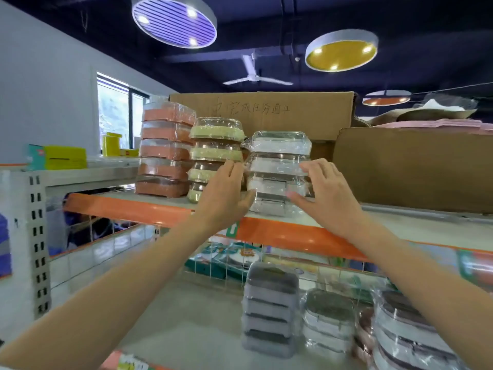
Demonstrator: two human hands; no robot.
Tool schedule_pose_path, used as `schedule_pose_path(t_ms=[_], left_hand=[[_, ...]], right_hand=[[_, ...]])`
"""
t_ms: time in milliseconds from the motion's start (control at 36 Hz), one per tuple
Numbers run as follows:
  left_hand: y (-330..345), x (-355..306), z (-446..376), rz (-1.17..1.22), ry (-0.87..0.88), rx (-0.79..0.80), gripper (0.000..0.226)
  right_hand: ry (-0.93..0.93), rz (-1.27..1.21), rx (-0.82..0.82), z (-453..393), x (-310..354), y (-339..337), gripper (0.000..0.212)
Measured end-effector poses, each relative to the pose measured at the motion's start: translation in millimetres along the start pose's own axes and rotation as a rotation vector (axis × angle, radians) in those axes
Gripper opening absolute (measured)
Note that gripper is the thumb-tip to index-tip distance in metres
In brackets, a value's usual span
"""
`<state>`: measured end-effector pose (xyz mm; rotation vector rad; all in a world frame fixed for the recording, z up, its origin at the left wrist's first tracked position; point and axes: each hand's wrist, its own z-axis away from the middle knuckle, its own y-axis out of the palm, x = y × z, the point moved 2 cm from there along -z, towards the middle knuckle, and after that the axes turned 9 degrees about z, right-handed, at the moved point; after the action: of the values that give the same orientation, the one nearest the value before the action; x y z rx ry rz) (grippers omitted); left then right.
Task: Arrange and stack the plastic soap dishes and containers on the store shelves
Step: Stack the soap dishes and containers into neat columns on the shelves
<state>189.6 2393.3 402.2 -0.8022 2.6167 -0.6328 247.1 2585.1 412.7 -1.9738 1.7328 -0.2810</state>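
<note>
Head view: your left hand and right hand, fingers spread, bracket the white stack; uneven pressure could topple it toward nine o'clock, into the green stack.

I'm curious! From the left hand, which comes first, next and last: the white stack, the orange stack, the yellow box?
1. White stack: touching the left hand, on its right.
2. Orange stack: farther left on the same shelf.
3. Yellow box: far left, on the neighbouring shelf.
</note>
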Motion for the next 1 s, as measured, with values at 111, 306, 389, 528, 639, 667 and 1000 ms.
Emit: schedule_pose_path(t_ms=[111, 306, 389, 528, 639, 667, 1000], left_hand=[[0, -14, 41, -0.059, 0.167, 0.037, 0.019], [19, -15, 118, -0.086, 0.352, 0.297, 0.015], [35, -5, 143, -0.105, 0.342, 0.437, 0.022], [56, 11, 157, -0.085, 0.174, 0.544, 0.027], [78, 30, 156, 0.003, 0.017, 0.597, 0.032], [83, 34, 154, 0.002, 0.001, 0.619, 0.034], [113, 81, 134, 0.057, 0.096, 0.629, 0.036]], right_hand=[[-0.213, 0.002, 0.029, 38, 31, -4, 0.048], [-0.457, -0.049, -0.021, 122, 56, 22, 0.026], [-0.397, -0.045, 0.171, 153, 52, 45, 0.033], [-0.062, -0.064, 0.674, 177, 36, 88, 0.052], [0.041, -0.075, 0.730, 177, 30, 102, 0.066], [0.054, -0.065, 0.749, 175, 30, 103, 0.068], [0.190, 0.008, 0.976, 128, 24, 157, 0.097]])
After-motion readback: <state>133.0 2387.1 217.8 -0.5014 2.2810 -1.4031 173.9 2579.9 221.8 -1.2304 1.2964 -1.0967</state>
